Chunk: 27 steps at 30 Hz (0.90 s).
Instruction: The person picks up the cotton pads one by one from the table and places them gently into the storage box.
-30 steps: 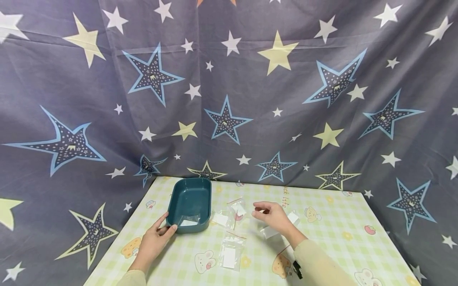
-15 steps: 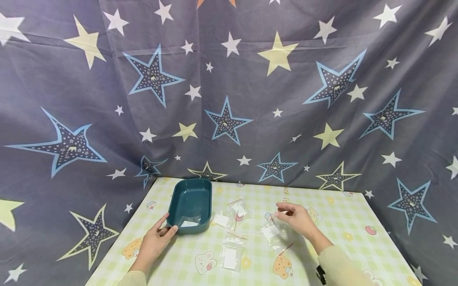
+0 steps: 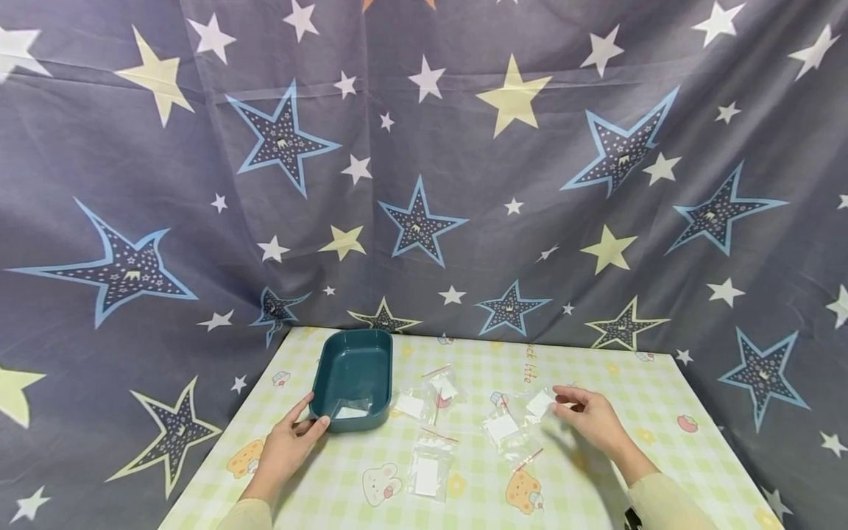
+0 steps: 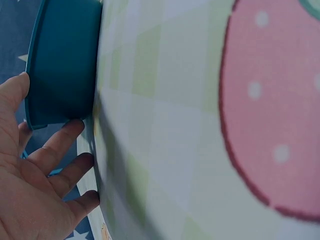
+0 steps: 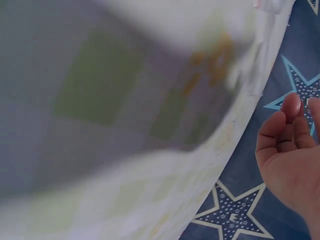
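A teal plastic tray (image 3: 361,368) stands at the left of the table, with a small clear zip bag (image 3: 351,409) holding a white piece inside its near end. My left hand (image 3: 285,449) holds the tray's near-left corner, thumb and fingers on either side of it. In the left wrist view the ring and little fingers are off the tray. My right hand (image 3: 596,427) is at the right edge of a clear bag with a white piece (image 3: 540,403), fingers loosely bent; no grip on it shows. Left of it lies another such bag (image 3: 501,428) with a red seal strip.
Several similar zip bags lie mid-table, among them one nearer the front (image 3: 427,476) and one beside the tray (image 3: 409,405). A green checked cloth (image 3: 636,486) with cartoon prints covers the table. A grey starred curtain (image 3: 457,221) hangs behind.
My right hand has moved rightward across the table, uncovering the two right-hand bags. The left hand and tray have stayed in place.
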Each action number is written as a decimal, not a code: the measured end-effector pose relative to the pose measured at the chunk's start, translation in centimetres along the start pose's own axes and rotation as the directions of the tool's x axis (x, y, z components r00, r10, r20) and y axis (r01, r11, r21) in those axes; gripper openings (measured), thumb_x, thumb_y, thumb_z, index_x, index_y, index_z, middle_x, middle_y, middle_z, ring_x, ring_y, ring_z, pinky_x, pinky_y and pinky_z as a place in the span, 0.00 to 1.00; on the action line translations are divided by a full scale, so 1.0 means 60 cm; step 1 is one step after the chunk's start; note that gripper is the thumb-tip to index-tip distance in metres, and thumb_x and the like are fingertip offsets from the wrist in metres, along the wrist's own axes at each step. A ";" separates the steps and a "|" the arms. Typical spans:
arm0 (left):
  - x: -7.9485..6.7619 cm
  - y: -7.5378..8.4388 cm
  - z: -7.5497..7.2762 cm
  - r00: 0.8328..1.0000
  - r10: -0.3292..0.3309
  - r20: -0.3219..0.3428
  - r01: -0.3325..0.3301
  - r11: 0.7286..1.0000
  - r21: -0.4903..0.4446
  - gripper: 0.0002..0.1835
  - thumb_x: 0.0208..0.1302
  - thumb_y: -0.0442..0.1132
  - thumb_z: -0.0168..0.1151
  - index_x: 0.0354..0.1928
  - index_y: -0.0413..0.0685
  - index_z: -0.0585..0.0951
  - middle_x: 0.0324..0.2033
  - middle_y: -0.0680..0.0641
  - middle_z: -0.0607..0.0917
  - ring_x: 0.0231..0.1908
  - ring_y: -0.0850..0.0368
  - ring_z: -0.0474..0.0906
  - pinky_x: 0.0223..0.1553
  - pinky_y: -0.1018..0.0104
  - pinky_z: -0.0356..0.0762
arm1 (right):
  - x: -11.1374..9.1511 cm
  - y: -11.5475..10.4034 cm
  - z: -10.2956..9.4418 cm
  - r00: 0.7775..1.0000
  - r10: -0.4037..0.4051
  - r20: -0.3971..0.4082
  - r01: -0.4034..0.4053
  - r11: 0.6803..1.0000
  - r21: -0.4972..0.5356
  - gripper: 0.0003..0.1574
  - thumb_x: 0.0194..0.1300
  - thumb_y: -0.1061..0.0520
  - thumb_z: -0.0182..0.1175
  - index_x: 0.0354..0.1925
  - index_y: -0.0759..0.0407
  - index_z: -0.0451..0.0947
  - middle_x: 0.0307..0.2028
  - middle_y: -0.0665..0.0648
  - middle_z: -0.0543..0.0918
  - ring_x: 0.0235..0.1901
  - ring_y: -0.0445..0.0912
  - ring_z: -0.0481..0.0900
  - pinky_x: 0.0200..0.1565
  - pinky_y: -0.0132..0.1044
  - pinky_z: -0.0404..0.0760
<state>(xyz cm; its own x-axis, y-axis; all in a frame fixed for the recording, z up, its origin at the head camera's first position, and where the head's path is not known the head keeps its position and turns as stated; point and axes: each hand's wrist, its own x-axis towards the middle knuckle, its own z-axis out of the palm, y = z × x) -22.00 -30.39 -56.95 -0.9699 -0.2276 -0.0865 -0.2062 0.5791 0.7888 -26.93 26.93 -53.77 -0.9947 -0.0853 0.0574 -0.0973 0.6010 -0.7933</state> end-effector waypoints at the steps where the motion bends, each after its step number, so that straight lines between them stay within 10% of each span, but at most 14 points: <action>1: 0.000 0.000 0.000 1.000 -0.001 0.000 0.001 1.000 -0.003 0.44 0.75 0.61 0.64 0.86 0.60 0.59 0.66 0.32 0.82 0.71 0.31 0.75 0.72 0.30 0.70 | -0.001 0.006 -0.001 1.000 0.006 0.001 -0.006 1.000 -0.010 0.32 0.73 0.51 0.71 0.68 0.64 0.80 0.58 0.67 0.88 0.44 0.45 0.85 0.43 0.31 0.84; 12: -0.001 0.000 -0.002 1.000 -0.005 0.002 0.005 1.000 0.006 0.44 0.75 0.61 0.64 0.86 0.60 0.58 0.66 0.32 0.81 0.72 0.31 0.74 0.73 0.29 0.68 | 0.009 0.030 0.003 1.000 0.008 -0.019 -0.011 0.988 -0.152 0.32 0.73 0.51 0.70 0.69 0.62 0.80 0.67 0.71 0.82 0.43 0.47 0.86 0.34 0.35 0.83; 27: 0.001 0.000 -0.001 1.000 -0.009 -0.004 0.009 1.000 0.000 0.44 0.75 0.61 0.64 0.86 0.62 0.59 0.66 0.33 0.82 0.72 0.31 0.74 0.73 0.30 0.68 | 0.050 0.028 0.027 1.000 -0.023 0.017 0.025 0.982 -0.186 0.29 0.73 0.53 0.70 0.67 0.63 0.82 0.61 0.75 0.85 0.52 0.64 0.89 0.53 0.57 0.89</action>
<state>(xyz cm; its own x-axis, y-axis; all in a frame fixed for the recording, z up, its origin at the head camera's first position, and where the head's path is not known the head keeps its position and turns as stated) -22.08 -30.46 -56.91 -0.9675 -0.2361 -0.0908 -0.2147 0.5768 0.7882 -30.04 26.40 -55.92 -0.9915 -0.1123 0.0650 -0.1269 0.7359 -0.6651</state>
